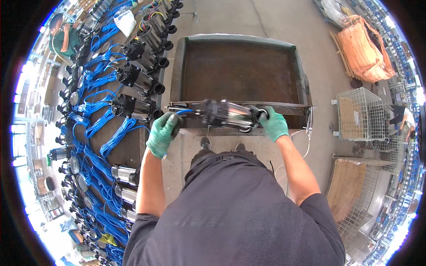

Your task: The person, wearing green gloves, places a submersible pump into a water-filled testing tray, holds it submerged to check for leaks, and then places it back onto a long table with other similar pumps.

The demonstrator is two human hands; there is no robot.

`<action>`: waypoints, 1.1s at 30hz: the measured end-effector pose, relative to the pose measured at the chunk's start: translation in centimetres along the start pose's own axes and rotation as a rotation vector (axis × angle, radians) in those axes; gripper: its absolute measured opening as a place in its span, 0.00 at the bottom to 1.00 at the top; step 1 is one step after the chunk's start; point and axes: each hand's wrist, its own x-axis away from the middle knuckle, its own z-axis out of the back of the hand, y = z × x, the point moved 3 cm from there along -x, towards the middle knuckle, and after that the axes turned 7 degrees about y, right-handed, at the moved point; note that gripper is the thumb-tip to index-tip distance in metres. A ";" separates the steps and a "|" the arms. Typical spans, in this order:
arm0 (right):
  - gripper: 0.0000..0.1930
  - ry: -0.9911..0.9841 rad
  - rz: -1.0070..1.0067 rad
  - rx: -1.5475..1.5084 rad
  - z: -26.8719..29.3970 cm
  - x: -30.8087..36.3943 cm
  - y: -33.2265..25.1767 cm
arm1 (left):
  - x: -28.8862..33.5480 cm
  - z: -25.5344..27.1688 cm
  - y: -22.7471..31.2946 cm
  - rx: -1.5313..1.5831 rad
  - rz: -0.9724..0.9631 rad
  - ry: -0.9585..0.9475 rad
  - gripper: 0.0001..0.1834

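Note:
A steel-and-black submersible pump (pixel 228 116) lies sideways over the near ledge of a metal tank, slightly blurred. My right hand (pixel 274 124), in a green glove, is closed round the black outlet at the pump's right end. From the other end a short blue cable (pixel 185 111) runs left toward a thin metal rod. My left hand (pixel 162 134), also gloved in green, is beside that cable end with its fingers curled in. Something dark shows at its fingers, too hidden to name.
The rusty metal tank (pixel 176 84) stands in front of me. On my left, a bench bears rows of pumps (pixel 133 107) with coiled blue cables (pixel 116 138). To the right are wire cages (pixel 360 114) and an orange sack (pixel 361 51). Other people work at both sides.

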 end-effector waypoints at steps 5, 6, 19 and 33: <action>0.18 -0.045 -0.116 0.215 -3.3 -0.9 7.5 | -1.2 -8.2 2.0 -0.353 -0.245 -0.165 0.15; 0.18 -0.071 -0.166 0.229 -3.6 -0.8 7.1 | -1.2 -9.9 2.7 -0.350 -0.240 -0.230 0.14; 0.22 -0.099 0.071 -0.073 1.5 -2.2 0.6 | -0.8 1.0 -4.7 0.085 0.035 0.194 0.18; 0.25 -0.193 0.050 -0.093 -2.4 -1.8 -7.2 | -0.7 13.0 -18.6 -0.496 0.078 0.515 0.20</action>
